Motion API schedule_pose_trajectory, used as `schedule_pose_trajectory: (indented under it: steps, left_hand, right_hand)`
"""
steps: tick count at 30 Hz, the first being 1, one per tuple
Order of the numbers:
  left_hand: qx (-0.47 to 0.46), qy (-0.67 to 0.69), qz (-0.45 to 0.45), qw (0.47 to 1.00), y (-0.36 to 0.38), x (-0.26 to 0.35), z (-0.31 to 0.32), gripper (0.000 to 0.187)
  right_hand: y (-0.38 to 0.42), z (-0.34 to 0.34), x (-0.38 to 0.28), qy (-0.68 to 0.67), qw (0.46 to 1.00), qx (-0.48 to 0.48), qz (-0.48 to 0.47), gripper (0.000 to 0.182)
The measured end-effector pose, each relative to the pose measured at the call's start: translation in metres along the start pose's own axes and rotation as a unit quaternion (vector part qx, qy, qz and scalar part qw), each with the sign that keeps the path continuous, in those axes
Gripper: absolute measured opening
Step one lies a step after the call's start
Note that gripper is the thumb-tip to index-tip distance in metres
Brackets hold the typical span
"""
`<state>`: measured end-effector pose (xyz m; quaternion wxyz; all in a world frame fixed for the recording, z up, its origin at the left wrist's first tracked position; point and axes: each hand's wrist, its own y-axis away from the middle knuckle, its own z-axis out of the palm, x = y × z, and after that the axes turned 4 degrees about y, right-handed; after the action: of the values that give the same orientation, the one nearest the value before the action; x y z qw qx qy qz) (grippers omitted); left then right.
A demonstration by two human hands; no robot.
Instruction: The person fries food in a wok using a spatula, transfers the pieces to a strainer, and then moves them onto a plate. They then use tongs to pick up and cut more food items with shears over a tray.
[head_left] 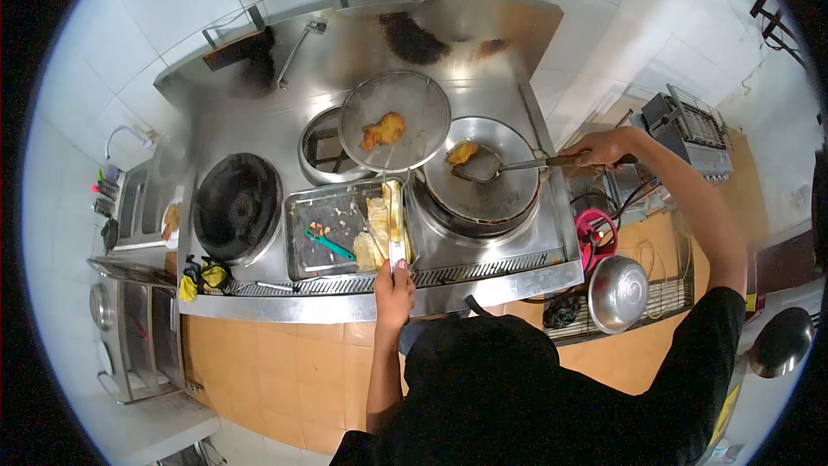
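Observation:
My right hand point(604, 148) is wrapped round the handle of a metal spatula point(517, 165). Its blade reaches into a wide pan point(487, 190), beside a browned fried piece point(462, 153). My left hand point(395, 295) is closed on the near end of a long light-coloured tool point(397, 246), perhaps tongs, over the right side of a metal tray point(297, 207). Pale yellow food pieces point(376, 229) and a teal-handled peeler-like tool point(332, 244) lie in that tray. Behind it, a round mesh strainer point(423, 108) holds another golden fried piece point(384, 131).
A black wok point(237, 207) sits on the stove's left. Between it and the pan is a round burner ring point(319, 151). Yellow-and-black cloths point(207, 276) lie at the front left corner. Right of the stove are a pink basket point(596, 236) and a metal lid point(618, 293).

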<state>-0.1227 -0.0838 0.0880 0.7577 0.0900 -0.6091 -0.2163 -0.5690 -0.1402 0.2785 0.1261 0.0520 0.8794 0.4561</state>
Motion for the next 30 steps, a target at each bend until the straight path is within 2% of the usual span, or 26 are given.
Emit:
schedule_pose_trajectory:
  steps: [6,9,10,11,13,15,21,23,25,29,30]
  left_hand:
    - [-0.019,0.022,0.003,1.000,0.005,0.012,-0.001,0.023]
    - [-0.022,0.006,-0.005,1.000,0.005,0.010,-0.003,0.023]
    - [-0.024,0.003,-0.008,1.000,0.005,0.008,-0.005,0.023]
    - [-0.030,-0.014,-0.012,0.999,0.004,0.007,-0.008,0.024]
    - [-0.037,-0.033,-0.020,0.999,0.007,0.006,-0.011,0.024]
    - [-0.037,-0.033,-0.013,0.999,0.008,0.008,-0.009,0.024]
    - [-0.041,-0.038,-0.007,0.998,0.011,0.014,-0.010,0.024]
    - [-0.042,-0.033,-0.006,0.999,0.014,0.013,-0.009,0.025]
    - [-0.041,-0.024,-0.013,0.999,0.015,0.016,-0.005,0.025]
    - [-0.045,-0.049,-0.001,0.998,0.008,0.014,-0.001,0.023]
    - [-0.048,-0.054,0.001,0.997,0.008,0.014,-0.001,0.023]
  right_hand:
    - [0.005,-0.005,0.003,0.024,0.998,0.034,-0.039,0.055]
    - [0.017,-0.006,-0.022,0.058,0.997,0.057,0.001,0.051]
    - [0.006,-0.007,-0.009,0.068,0.995,0.063,-0.043,0.050]
    - [0.005,-0.008,-0.005,0.065,0.995,0.061,-0.043,0.050]
    - [0.024,-0.016,-0.026,0.094,0.994,0.053,0.033,0.049]
    - [0.025,-0.020,-0.025,0.105,0.992,0.058,0.029,0.049]
    - [0.047,-0.013,-0.010,0.074,0.992,-0.032,0.093,0.050]
    - [0.050,-0.004,0.008,0.082,0.993,-0.017,0.084,0.051]
    - [0.052,0.003,-0.002,0.088,0.996,0.005,0.018,0.052]
    - [0.057,0.021,-0.015,0.082,0.995,0.011,0.063,0.050]
    - [0.044,0.031,0.006,0.082,0.995,0.014,0.064,0.050]
